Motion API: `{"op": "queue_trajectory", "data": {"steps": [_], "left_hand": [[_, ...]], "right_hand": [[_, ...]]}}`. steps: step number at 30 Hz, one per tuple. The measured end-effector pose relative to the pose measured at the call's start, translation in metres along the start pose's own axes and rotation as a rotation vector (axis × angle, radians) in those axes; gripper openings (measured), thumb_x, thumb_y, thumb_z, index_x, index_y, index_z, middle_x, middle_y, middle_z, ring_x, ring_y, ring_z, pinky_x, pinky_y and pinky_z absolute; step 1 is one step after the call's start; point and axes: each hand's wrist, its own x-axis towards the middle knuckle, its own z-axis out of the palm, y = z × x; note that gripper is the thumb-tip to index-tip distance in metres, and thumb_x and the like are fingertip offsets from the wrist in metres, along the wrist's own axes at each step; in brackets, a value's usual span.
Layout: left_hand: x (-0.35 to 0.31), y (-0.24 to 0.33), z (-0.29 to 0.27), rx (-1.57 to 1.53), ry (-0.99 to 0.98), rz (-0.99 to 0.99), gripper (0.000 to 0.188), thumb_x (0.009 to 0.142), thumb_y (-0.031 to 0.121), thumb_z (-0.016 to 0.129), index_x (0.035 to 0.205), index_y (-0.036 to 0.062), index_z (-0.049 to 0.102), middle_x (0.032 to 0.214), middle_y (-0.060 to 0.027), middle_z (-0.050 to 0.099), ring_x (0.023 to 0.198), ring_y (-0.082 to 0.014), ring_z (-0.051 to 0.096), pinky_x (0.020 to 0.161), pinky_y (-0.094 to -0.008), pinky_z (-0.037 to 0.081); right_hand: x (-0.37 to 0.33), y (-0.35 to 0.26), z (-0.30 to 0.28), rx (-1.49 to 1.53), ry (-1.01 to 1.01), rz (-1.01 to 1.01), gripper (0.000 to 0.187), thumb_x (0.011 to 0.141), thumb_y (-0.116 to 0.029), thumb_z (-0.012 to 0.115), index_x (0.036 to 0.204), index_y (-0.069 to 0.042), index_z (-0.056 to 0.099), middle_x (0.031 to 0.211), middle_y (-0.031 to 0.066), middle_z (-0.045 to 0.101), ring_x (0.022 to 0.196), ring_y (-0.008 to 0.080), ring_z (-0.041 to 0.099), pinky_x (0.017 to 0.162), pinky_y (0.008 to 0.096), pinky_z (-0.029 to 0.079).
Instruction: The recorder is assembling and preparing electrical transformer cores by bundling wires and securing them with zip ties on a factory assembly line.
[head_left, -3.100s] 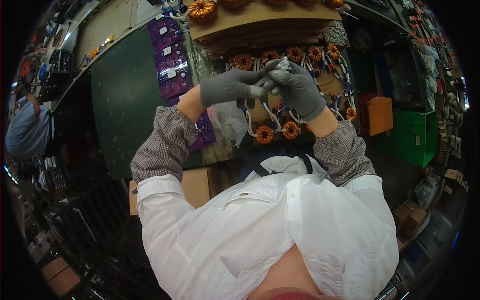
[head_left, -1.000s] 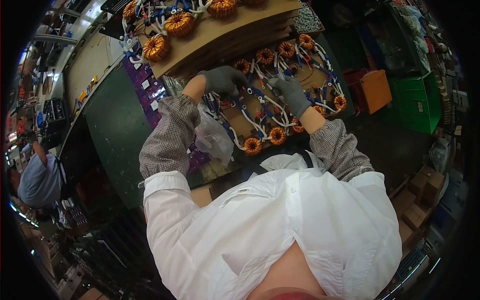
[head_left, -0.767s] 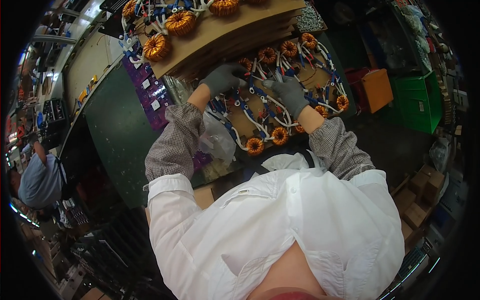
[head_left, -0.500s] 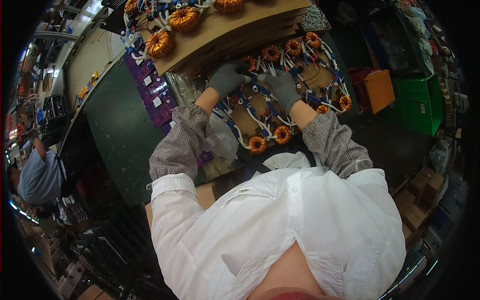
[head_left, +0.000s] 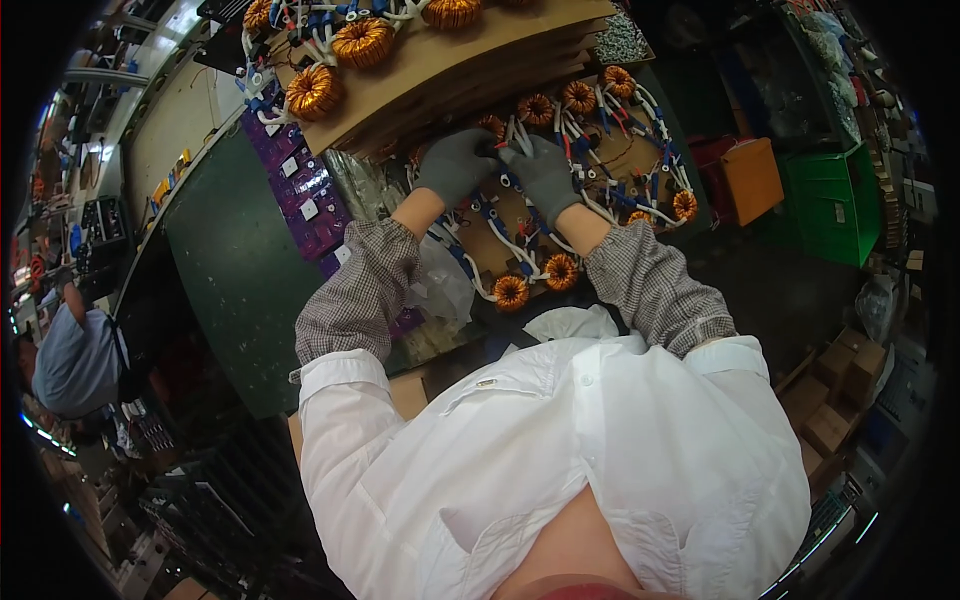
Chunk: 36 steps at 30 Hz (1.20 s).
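Observation:
Both of my hands wear grey gloves and meet over a brown board that carries copper-wound coils and white and blue cables. My left hand is curled, its fingertips closed by a small red-tipped part; what they pinch is too small to make out. Close beside it, my right hand has its fingers bent round a white cable. Coils stand along the board's far side, and another coil lies at its near edge. The hands hide the cable ends between them.
A stack of brown boards, topped with more coils, rises just beyond my hands. Purple circuit boards and clear plastic bags lie to the left on the green table. At the right are a green bin and an orange bin. A person works far left.
My right hand has shifted slightly left and drawn closer to my left hand. The left hand's fingers have curled in more.

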Motion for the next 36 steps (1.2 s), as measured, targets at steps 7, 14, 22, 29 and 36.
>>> {"op": "queue_trajectory", "data": {"steps": [7, 14, 22, 29, 36], "left_hand": [[0.016, 0.013, -0.015, 0.561, -0.144, 0.067, 0.032, 0.078, 0.023, 0.062, 0.106, 0.0074, 0.063, 0.101, -0.017, 0.064, 0.095, -0.0339, 0.06, 0.08, -0.0414, 0.049], [0.02, 0.018, -0.02, 0.596, -0.195, 0.006, 0.025, 0.078, 0.022, 0.06, 0.098, 0.0079, 0.065, 0.095, -0.0154, 0.065, 0.091, -0.0333, 0.062, 0.078, -0.0401, 0.05], [0.012, 0.016, -0.042, 0.151, -0.351, 0.09, 0.028, 0.075, 0.028, 0.064, 0.092, 0.0059, 0.065, 0.085, -0.0126, 0.066, 0.081, -0.0265, 0.064, 0.07, -0.0369, 0.05], [0.012, 0.009, -0.042, -0.309, -0.44, -0.159, 0.039, 0.084, 0.037, 0.055, 0.094, -0.0002, 0.06, 0.082, -0.0078, 0.061, 0.073, -0.0176, 0.06, 0.067, -0.0304, 0.049], [0.028, -0.036, -0.031, -0.723, -0.484, 0.002, 0.03, 0.087, 0.027, 0.052, 0.102, 0.0019, 0.059, 0.09, -0.0061, 0.062, 0.08, -0.0157, 0.06, 0.071, -0.0293, 0.048]], "right_hand": [[0.003, 0.007, 0.021, -0.042, 0.131, -0.027, 0.06, 0.076, -0.037, 0.07, 0.117, 0.005, 0.055, 0.103, 0.0207, 0.064, 0.089, 0.03, 0.063, 0.078, 0.0383, 0.048], [-0.002, -0.021, 0.009, -0.02, 0.095, 0.065, 0.062, 0.074, -0.036, 0.074, 0.115, 0.006, 0.056, 0.097, 0.0185, 0.065, 0.082, 0.0242, 0.064, 0.071, 0.0334, 0.049], [0.005, -0.005, 0.009, 0.28, -0.013, 0.159, 0.043, 0.072, -0.031, 0.078, 0.094, 0.003, 0.063, 0.08, 0.0117, 0.065, 0.067, 0.0165, 0.059, 0.059, 0.0316, 0.046], [-0.005, -0.005, -0.009, 0.556, -0.13, 0.228, 0.021, 0.077, -0.014, 0.07, 0.093, -0.003, 0.063, 0.067, 0.0038, 0.058, 0.053, 0.01, 0.051, 0.047, 0.0261, 0.039], [-0.012, 0.007, -0.016, 0.854, -0.274, 0.3, 0.011, 0.082, -0.01, 0.064, 0.092, -0.005, 0.063, 0.056, -0.0021, 0.05, 0.046, 0.0066, 0.044, 0.042, 0.0236, 0.031]]}}
